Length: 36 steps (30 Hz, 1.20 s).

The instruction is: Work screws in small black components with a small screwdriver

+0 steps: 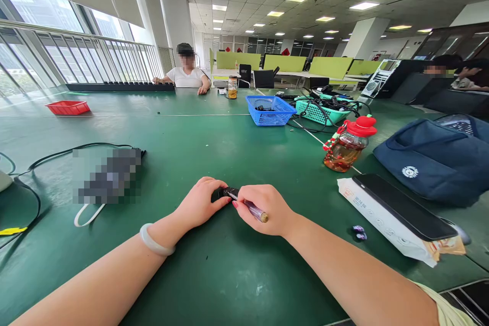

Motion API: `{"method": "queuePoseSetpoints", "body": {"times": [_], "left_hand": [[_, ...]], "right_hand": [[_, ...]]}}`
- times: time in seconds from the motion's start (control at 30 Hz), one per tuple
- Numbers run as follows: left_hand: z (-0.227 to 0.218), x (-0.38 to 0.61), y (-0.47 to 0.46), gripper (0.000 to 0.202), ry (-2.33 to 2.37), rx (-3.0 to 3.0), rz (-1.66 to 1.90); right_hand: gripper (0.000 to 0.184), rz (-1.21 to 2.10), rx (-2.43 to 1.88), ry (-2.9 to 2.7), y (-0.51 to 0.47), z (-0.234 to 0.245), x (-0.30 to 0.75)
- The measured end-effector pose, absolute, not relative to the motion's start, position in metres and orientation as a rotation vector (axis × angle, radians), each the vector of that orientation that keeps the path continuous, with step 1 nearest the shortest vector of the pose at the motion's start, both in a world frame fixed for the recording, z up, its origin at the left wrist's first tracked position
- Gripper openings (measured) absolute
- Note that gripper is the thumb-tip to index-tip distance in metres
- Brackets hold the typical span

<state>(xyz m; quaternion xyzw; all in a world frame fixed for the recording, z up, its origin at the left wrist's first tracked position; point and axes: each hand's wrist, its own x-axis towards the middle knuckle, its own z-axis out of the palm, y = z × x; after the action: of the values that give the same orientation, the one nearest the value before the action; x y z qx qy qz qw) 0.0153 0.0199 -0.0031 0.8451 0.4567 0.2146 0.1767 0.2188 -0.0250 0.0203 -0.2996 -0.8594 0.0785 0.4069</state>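
My left hand (201,201), with a pale bangle at its wrist, pinches a small black part (230,191) against the green table (171,163). Much of that part is covered by the fingers, so its exact kind does not show. My right hand (267,208) is closed around a small screwdriver (257,211) with a purplish clear handle and a gold-coloured end. The tool slants down to the left, and its tip meets the black part between both hands. Whether the tip sits in a screw is too small to make out.
Right of my hands are a tissue pack (376,216) with a black phone (405,206) on it, purple wrappers (359,233), a red-lidded bottle (346,147) and a navy bag (435,158). Ahead stand blue (270,116) and teal baskets (321,112). A person (187,76) sits opposite.
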Motion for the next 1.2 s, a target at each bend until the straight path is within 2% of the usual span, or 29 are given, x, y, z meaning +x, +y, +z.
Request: {"method": "queuePoseSetpoints", "body": {"times": [0.43, 1.2], "left_hand": [[-0.0030, 0.0153, 0.0191, 0.028, 1.274, 2.395, 0.630], [-0.0047, 0.0149, 0.0200, 0.025, 1.283, 2.389, 0.648]], "right_hand": [[0.020, 0.113, -0.772, -2.185, -0.0238, 0.0179, 0.2188], [0.019, 0.148, -0.795, -2.170, -0.0237, 0.0167, 0.2186]]}}
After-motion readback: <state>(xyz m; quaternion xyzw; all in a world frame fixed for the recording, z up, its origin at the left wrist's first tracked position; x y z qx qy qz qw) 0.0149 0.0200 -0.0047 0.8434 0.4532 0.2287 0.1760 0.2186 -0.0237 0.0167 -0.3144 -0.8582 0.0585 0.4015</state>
